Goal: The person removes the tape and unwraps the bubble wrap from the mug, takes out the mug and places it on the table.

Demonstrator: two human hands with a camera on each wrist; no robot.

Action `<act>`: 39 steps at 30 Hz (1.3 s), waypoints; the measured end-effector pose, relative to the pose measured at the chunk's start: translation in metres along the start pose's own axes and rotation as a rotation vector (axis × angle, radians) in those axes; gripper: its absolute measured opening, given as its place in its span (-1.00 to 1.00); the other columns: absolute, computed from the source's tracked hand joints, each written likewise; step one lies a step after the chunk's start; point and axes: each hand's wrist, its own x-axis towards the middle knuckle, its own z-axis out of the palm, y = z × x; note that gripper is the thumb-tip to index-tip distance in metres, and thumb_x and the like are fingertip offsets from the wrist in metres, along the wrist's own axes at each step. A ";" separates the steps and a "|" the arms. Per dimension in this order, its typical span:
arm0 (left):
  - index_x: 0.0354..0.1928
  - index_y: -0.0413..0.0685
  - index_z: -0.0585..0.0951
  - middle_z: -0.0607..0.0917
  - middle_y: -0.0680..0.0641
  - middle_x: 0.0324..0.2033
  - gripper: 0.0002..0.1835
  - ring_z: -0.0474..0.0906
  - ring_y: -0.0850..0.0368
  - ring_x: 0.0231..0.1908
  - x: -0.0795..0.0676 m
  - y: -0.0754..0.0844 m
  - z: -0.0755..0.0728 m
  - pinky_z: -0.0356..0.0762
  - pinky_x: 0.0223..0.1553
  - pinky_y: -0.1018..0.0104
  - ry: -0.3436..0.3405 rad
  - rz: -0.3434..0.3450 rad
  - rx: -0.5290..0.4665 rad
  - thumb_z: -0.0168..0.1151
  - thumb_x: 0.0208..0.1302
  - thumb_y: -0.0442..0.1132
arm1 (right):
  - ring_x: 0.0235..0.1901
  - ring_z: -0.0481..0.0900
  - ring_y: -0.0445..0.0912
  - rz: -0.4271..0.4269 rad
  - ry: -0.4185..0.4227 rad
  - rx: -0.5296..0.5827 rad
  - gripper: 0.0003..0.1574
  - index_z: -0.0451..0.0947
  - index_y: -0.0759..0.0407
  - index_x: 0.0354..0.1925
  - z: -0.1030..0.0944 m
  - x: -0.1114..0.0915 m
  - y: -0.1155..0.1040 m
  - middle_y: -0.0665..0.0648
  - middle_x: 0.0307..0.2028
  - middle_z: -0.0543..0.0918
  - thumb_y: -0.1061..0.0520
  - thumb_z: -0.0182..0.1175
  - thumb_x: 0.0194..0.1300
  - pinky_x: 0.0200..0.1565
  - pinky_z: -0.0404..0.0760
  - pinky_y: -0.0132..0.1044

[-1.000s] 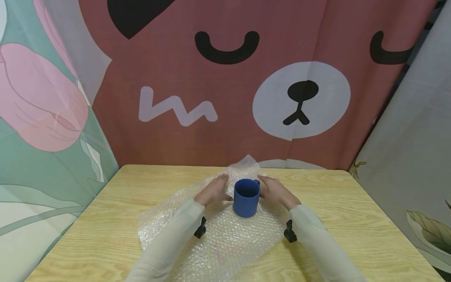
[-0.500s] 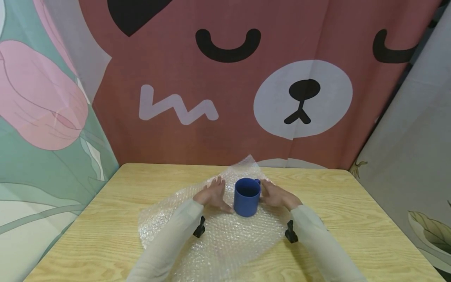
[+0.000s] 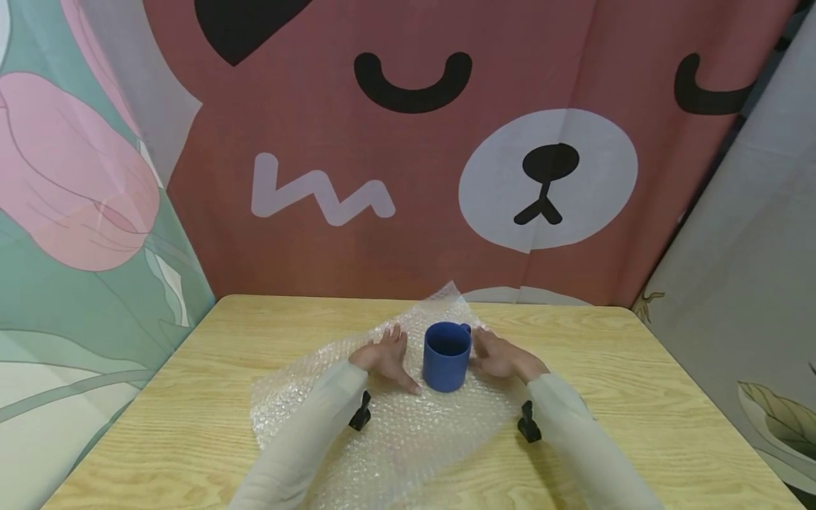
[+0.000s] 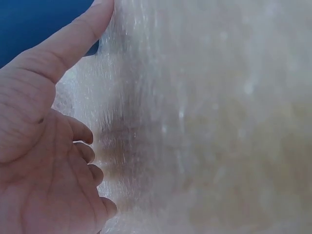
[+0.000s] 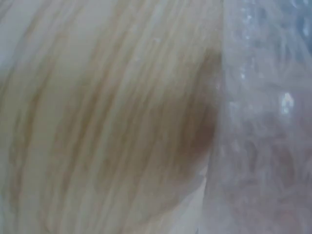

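A blue mug (image 3: 445, 365) stands upright on a sheet of bubble wrap (image 3: 408, 425), its handle at the back right. In the head view my left hand (image 3: 384, 358) lies on the wrap left of the mug, fingers spread and thumb pointing at the mug's base. The left wrist view shows this hand (image 4: 39, 146) palm-on, with part of the mug (image 4: 34, 24) behind the thumb. On the mug's other side is my right hand (image 3: 500, 355), its fingers extended close by the handle. The right wrist view has bubble wrap (image 5: 263, 146) along its right side and no clear view of the hand.
The wrap lies diagonally across a wooden table (image 3: 625, 411), one corner reaching over the back edge. Behind the table hangs a reddish-brown curtain (image 3: 319, 262) with a bear face. Black wrist cameras (image 3: 360, 412) sit below both sleeves.
My left hand has turned: its fingers have spread flatter on the wrap and its thumb has dropped toward the mug's base. The right hand has shifted slightly; the mug stays in place.
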 end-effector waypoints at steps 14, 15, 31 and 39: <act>0.46 -0.41 -0.04 -0.10 -0.33 0.47 0.12 -0.22 -0.22 0.44 -0.007 0.001 -0.006 -0.16 0.35 -0.23 0.085 0.024 -0.093 0.32 0.16 0.17 | 0.26 0.29 0.32 -0.168 0.224 0.055 -0.35 -0.02 0.46 0.44 -0.018 0.003 -0.012 0.50 0.31 0.27 0.14 -0.17 0.56 0.24 0.25 0.21; 0.46 -0.41 -0.05 -0.10 -0.33 0.47 0.11 -0.22 -0.22 0.44 -0.009 0.001 -0.006 -0.17 0.36 -0.22 0.093 0.025 -0.110 0.32 0.17 0.15 | 0.23 0.33 0.32 -0.180 0.256 0.073 -0.36 0.01 0.46 0.43 -0.019 0.004 -0.013 0.50 0.28 0.31 0.14 -0.17 0.57 0.22 0.28 0.21; 0.39 -0.53 0.08 0.09 -0.45 0.39 -0.02 -0.04 -0.26 0.41 -0.050 0.012 -0.007 -0.09 0.35 -0.21 0.229 0.040 -0.191 0.34 0.18 -0.02 | -0.05 0.52 0.00 -0.157 0.310 0.437 -0.58 0.58 0.17 -0.03 -0.009 0.012 -0.012 0.10 -0.08 0.62 -0.05 -0.11 0.55 0.03 0.51 0.01; 0.39 -0.52 0.10 0.12 -0.44 0.38 -0.06 0.01 -0.26 0.40 -0.084 0.011 0.000 0.03 0.37 -0.01 0.205 0.088 -0.234 0.33 0.21 -0.04 | 0.04 0.51 0.03 -0.155 0.236 0.689 -0.55 0.50 0.35 0.04 -0.006 0.014 -0.008 0.22 0.01 0.56 0.04 -0.16 0.58 0.15 0.44 0.11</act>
